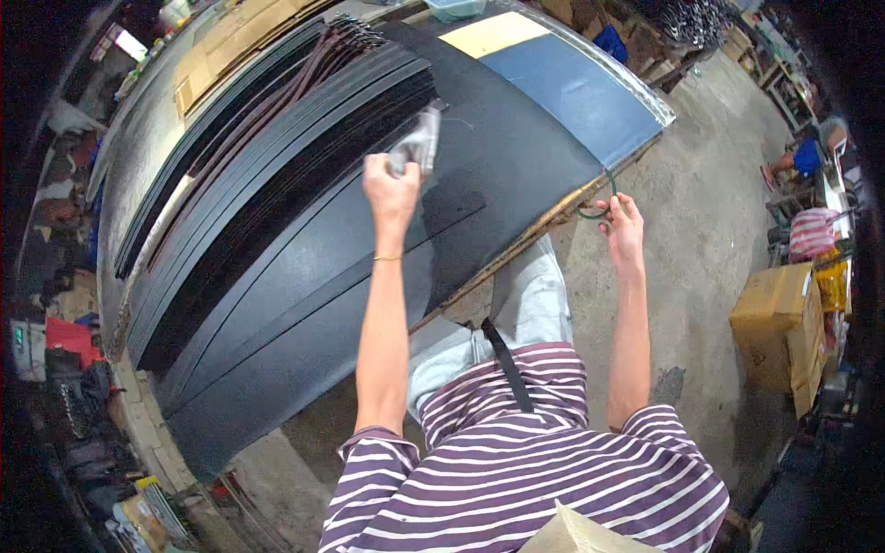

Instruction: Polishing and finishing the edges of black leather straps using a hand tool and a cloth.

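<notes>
My left hand (392,189) is closed round a crumpled grey-white cloth (420,138), which touches or hovers just over a black sheet (525,138) on the table. Beyond the table's near edge on the right, my right hand (624,221) pinches a thin dark green strip (614,184) that curls into a loop. The strip's upper end reaches the edge of the sheet. Left of the cloth lie stacked long black strips (277,157), slightly curved in this view. A narrow black strip (452,221) lies apart from them, nearer to me.
A blue sheet (590,92) with a yellow piece (498,37) covers the table's far right. Flat cardboard (230,51) lies at the far left. On the floor to the right stands a cardboard box (772,318), near a red-and-white striped bag (813,232).
</notes>
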`<act>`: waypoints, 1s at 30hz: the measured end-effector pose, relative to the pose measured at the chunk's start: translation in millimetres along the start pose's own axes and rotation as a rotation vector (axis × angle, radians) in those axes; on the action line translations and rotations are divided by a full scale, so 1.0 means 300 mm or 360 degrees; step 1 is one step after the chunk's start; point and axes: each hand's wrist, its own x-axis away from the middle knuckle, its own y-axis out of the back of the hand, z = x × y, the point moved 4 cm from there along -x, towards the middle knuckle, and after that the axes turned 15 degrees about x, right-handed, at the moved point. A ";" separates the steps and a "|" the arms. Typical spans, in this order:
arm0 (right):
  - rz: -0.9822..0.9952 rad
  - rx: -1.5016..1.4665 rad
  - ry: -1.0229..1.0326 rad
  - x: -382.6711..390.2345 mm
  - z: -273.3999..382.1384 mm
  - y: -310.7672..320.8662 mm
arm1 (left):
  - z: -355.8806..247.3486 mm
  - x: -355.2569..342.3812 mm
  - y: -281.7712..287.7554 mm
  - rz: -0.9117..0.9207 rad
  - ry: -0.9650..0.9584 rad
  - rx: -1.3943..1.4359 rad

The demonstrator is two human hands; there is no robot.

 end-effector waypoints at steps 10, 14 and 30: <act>-0.0034 -0.0056 -0.0122 0.062 -0.107 0.071 | -0.056 0.236 -0.232 0.0888 -0.0667 -0.0274; 0.0025 -0.0192 -0.0102 0.065 -0.096 0.071 | -0.041 0.183 -0.313 0.1049 -0.0436 -0.0385; 0.0092 0.0307 -0.0044 -0.089 -0.060 -0.039 | -0.029 0.125 -0.281 0.0883 -0.0211 -0.0776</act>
